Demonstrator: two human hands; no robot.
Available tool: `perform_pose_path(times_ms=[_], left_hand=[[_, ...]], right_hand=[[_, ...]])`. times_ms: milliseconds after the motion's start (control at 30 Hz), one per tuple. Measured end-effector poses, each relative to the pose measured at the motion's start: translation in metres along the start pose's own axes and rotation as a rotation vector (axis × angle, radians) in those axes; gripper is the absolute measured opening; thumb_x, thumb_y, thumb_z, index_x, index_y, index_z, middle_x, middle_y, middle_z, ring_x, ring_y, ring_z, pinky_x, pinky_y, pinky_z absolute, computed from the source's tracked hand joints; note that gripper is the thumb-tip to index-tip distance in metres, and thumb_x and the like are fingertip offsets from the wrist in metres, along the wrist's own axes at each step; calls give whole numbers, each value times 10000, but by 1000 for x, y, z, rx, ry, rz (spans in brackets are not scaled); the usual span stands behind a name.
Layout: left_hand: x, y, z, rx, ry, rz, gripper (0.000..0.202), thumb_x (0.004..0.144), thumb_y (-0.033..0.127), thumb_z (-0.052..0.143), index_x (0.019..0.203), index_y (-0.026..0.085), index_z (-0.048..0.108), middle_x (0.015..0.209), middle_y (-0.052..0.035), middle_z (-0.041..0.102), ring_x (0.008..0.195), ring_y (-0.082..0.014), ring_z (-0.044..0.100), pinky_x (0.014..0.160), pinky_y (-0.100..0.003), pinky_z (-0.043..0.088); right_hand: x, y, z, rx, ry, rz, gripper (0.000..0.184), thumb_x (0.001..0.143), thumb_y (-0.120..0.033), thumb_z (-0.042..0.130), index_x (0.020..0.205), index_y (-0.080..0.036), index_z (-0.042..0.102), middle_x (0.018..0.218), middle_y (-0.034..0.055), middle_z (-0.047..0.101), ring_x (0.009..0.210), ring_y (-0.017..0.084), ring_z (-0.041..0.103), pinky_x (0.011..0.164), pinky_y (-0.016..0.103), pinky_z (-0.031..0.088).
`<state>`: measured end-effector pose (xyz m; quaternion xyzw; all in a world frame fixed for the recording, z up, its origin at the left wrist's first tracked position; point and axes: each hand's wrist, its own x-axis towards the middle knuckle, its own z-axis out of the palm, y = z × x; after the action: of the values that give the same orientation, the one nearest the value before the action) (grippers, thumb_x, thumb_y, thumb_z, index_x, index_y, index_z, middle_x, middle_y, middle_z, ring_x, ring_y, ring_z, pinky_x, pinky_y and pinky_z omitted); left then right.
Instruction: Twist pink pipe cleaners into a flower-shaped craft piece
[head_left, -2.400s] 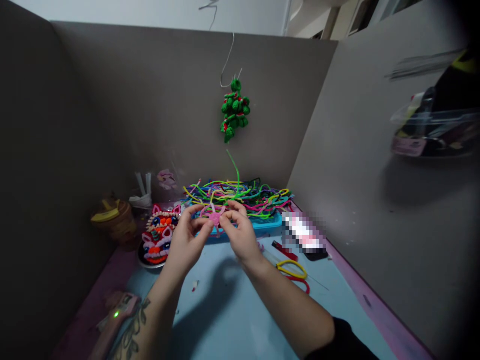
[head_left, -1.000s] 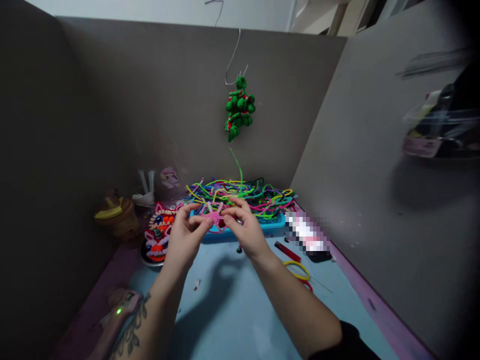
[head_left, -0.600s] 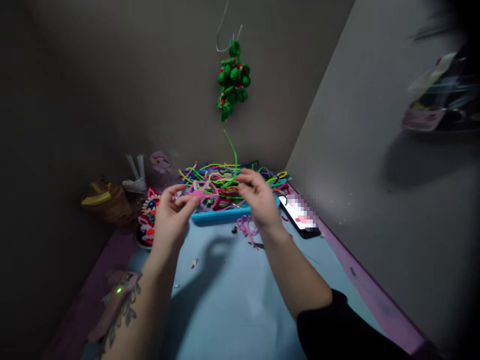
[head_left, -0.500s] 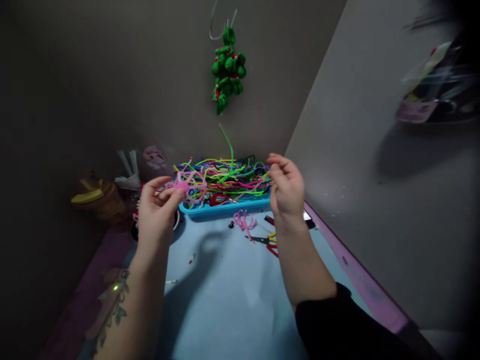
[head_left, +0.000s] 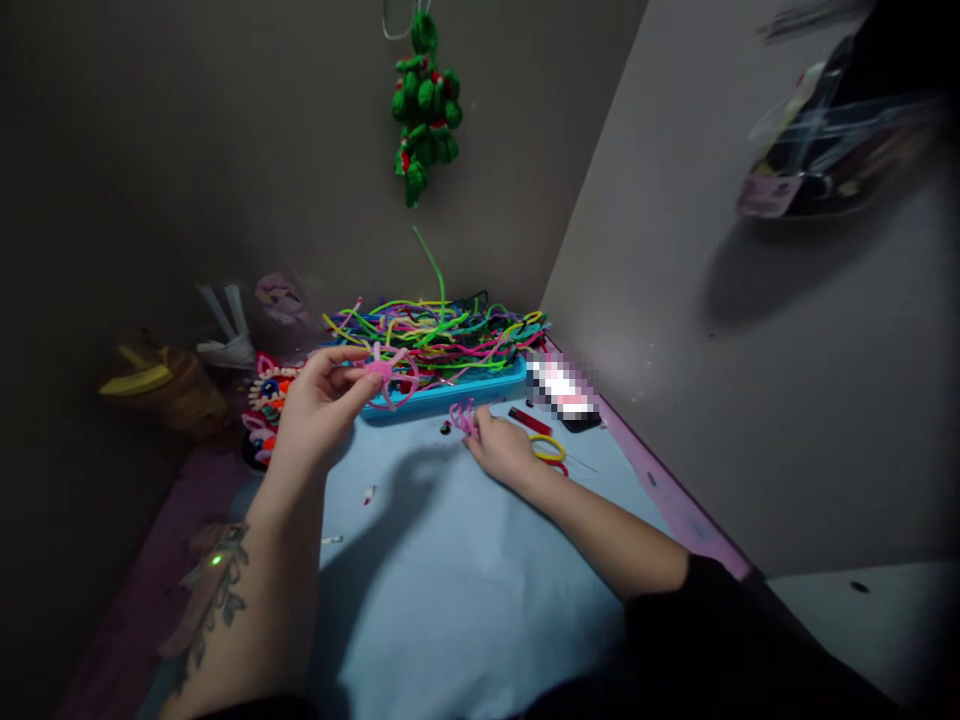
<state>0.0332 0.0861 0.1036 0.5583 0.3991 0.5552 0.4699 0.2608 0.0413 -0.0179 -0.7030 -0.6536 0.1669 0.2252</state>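
Observation:
My left hand is raised over the near left end of the tray. Its thumb and fingers pinch a pink pipe-cleaner piece, which has a fuzzy centre and several loops around it. Lower down, my right hand reaches to the table, its curled fingertips on a small heap of pink pipe-cleaner pieces. Its fingers partly hide the heap. Scissors with yellow and red handles lie beside that hand, their blades out of sight behind it.
A blue tray at the back holds tangled coloured pipe cleaners. A red stick-like object and a phone lie to the right. Fuzzy figures and a brown cup stand left. A green ornament hangs above.
My right hand has come down from the air to the pink pieces on the table. My left hand still holds the looped piece. The view has shifted somewhat, revealing the phone.

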Motion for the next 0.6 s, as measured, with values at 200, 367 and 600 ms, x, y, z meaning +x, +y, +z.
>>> perform_pose_path(times_ms=[200, 367, 600], left_hand=[[-4, 5, 0, 10, 30, 25, 414, 599, 326, 864, 926, 192, 649, 666, 19, 665, 614, -128, 621, 597, -226, 471], [-6, 6, 2, -32, 109, 27, 415, 585, 328, 864, 923, 218, 650, 646, 30, 673, 582, -123, 617, 578, -226, 474], [-41, -26, 7, -69, 85, -229, 531, 516, 380, 899, 908, 175, 605, 598, 22, 686, 579, -138, 643, 599, -239, 480]], right_hand=[[9, 10, 7, 280, 65, 38, 133, 818, -198, 554, 945, -210, 516, 748, 4, 609, 678, 176, 578, 656, 276, 386], [11, 21, 3, 647, 93, 11, 217, 796, -362, 565, 925, -209, 481, 724, -40, 545, 664, 136, 556, 641, 257, 433], [-2, 13, -1, 1104, -132, 14, 431, 651, -429, 742, 980, -206, 575, 695, -50, 564, 566, 122, 577, 539, 251, 430]])
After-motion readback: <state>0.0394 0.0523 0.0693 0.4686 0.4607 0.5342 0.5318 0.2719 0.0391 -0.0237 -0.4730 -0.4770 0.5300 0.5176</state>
